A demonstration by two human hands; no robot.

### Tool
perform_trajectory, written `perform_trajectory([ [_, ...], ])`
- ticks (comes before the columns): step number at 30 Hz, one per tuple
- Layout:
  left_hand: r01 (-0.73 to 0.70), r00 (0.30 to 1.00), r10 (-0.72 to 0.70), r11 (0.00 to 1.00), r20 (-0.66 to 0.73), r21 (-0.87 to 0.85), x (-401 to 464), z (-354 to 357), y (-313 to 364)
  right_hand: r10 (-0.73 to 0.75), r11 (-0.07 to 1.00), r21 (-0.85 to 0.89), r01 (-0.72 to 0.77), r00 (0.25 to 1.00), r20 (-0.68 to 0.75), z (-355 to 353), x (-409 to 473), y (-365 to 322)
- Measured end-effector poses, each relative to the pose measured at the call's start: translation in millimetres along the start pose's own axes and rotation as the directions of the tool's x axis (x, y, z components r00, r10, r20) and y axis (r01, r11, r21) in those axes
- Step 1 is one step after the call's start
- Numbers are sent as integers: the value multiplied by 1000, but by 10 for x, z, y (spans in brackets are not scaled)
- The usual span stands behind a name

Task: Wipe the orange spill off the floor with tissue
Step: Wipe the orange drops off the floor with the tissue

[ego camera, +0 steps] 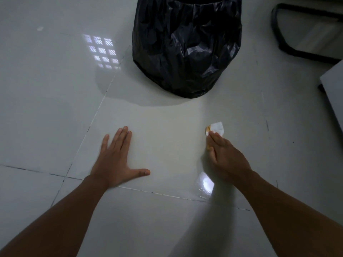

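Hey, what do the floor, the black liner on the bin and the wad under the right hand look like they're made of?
Floor: likely glazed ceramic tile, glossy; it mirrors window light and shows grout lines.
Black liner: thin plastic film, crinkled with shiny creases.
Wad under the right hand: soft white tissue paper, matte, stained orange at one edge.

The top of the black bin bag [187,45] is cut off by the far edge of the picture, so its opening can't be seen. The right hand [225,156] lies over most of the tissue [217,127]; only a white corner and a bit of orange stain poke out past the fingers. What is under the palm is hidden. A black curved frame [297,51] at the far right runs out of the picture, and so does a grey flat thing [334,89] beside it. A small pale speck [39,28] far left is too small to tell. Both arms are cut off at the near edge.
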State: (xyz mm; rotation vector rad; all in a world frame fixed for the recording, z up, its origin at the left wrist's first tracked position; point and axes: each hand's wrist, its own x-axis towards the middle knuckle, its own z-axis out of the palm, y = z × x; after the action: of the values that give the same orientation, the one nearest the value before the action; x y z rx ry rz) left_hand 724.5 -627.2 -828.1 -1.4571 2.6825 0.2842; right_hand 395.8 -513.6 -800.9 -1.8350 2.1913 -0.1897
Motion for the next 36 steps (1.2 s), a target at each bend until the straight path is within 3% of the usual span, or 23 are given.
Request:
perform_trajectory([
  [4, -4, 1000, 4, 1000, -18, -13, -8, 13, -8, 168, 977, 156, -143, 973, -158, 200, -167, -160],
  [7, -7, 1000, 7, 1000, -21, -2, -4, 24, -8, 276, 944, 232, -233, 945, -174, 307, -131, -330],
  [9, -9, 1000, 9, 1000, -17, 3, -1, 28, -7, 249, 957, 202, -209, 947, -201, 329, -146, -396],
  [14, -6, 1000, 6, 1000, -16, 7, -6, 24, -10, 3, 997, 81, 14, 978, -208, 459, -295, -618],
  [19, 0, 1000, 0, 1000, -21, 7, -8, 30, -8, 139, 961, 270, -56, 944, -299, 213, -183, -580],
  [22, -5, 1000, 5, 1000, -19, 6, 1, 25, -5, 103, 954, 301, 8, 931, -351, 40, -78, -348],
  [26, -3, 1000, 3, 1000, -19, 0, -7, 18, -7, -6, 935, 349, 57, 990, -144, 11, 17, -50],
  [29, -1, 1000, 1, 1000, -17, -4, -7, 17, -8, -121, 952, 282, 115, 993, 3, 43, -3, 1],
  [36, -2, 1000, 1, 1000, -17, -6, -4, 15, -6, -103, 973, 210, 96, 994, 20, 23, 10, -84],
])
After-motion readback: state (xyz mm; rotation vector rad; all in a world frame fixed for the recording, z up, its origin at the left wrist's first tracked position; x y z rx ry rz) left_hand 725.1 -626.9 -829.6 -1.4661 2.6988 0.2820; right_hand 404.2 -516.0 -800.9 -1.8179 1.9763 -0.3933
